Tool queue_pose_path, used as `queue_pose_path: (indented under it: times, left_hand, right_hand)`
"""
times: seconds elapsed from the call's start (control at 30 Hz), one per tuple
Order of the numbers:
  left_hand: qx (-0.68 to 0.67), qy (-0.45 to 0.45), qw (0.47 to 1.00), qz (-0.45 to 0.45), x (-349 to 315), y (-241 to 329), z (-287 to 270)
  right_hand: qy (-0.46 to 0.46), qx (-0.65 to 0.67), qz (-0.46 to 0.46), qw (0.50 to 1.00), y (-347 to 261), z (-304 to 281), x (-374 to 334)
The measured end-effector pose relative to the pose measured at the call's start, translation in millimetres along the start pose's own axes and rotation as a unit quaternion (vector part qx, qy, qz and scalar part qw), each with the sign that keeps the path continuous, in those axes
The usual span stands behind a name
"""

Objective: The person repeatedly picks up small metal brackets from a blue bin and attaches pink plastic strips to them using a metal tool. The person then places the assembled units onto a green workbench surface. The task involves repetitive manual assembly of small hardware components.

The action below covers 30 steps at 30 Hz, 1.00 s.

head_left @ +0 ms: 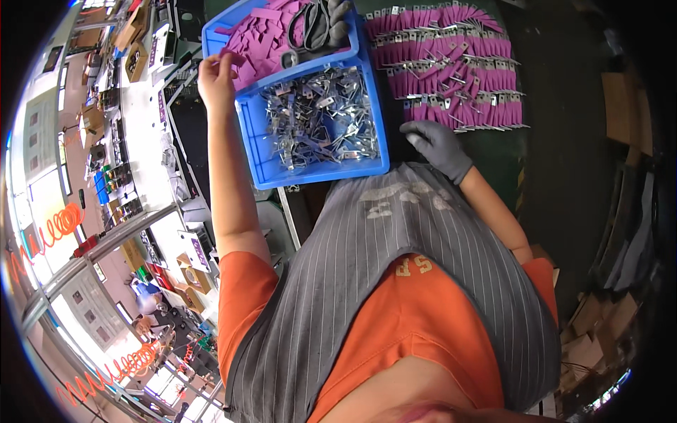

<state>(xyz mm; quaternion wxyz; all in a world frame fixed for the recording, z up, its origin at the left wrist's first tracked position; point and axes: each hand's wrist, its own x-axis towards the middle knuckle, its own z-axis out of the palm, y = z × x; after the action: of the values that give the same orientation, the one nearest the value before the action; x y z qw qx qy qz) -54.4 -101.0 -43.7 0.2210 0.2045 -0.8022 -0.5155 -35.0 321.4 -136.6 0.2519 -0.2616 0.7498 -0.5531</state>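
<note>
My bare left hand (217,79) is over the left edge of a blue bin (218,39) heaped with flat purple pieces (264,35). Its thumb and fingers pinch one purple piece (235,58). Nearer to me, a second blue bin (255,151) holds many loose metal terminals (321,116) with thin prongs. My right hand (441,149), in a grey glove, is right of that bin, its fingers curled. What they hold, if anything, is hidden. Beyond this hand lie several rows of metal parts with purple covers (451,67), some heaped loosely across the rows.
Dark grey gloves or cloth (321,28) lie on the purple pieces. At the left are white workbenches (137,134) with boxes and tools, and coiled orange hoses (67,220). Cardboard (627,113) stands at the far right, with more cardboard pieces (592,331) low on the right.
</note>
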Motion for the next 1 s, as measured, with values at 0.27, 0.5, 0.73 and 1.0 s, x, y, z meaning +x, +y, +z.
queue_pose_path:
  times: [0.27, 0.5, 0.73, 1.0]
  left_hand:
    - [-0.185, -0.212, 0.925, -0.256, -103, 33, 22]
    - [0.168, -0.365, 0.894, -0.196, -135, -68, 61]
    - [0.422, -0.397, 0.806, 0.118, -134, -62, 94]
    - [0.388, -0.414, 0.818, 0.096, -153, -47, 105]
  right_hand:
    - [0.003, 0.060, 0.028, 0.998, 3, -2, 2]
    - [-0.014, 0.079, 0.044, 0.996, 7, -1, 6]
    - [-0.018, 0.070, 0.042, 0.997, 2, 1, 7]
    - [-0.015, 0.074, 0.045, 0.996, 7, -1, 0]
